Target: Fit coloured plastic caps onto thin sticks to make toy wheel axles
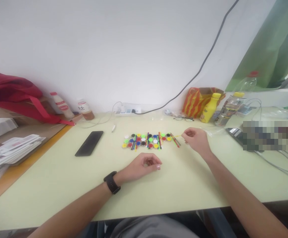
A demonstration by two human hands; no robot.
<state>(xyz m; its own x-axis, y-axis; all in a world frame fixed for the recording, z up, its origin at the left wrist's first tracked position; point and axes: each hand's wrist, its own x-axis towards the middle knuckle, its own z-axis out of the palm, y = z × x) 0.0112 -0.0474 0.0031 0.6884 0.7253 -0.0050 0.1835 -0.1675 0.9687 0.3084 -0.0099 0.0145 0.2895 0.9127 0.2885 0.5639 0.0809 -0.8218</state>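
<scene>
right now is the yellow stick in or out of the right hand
In, as far as the blur shows: the yellow stick juts from the pinch of the right hand, toward the coloured caps.

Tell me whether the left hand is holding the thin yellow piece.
No, the thin yellow piece is in the right hand, and the left hand is apart from it.

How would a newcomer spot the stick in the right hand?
On the pale green table, find the coloured discs, then the right hand beside their right end. It pinches the thin yellow stick; the neighbouring sticks lie unheld beside the discs.
</scene>
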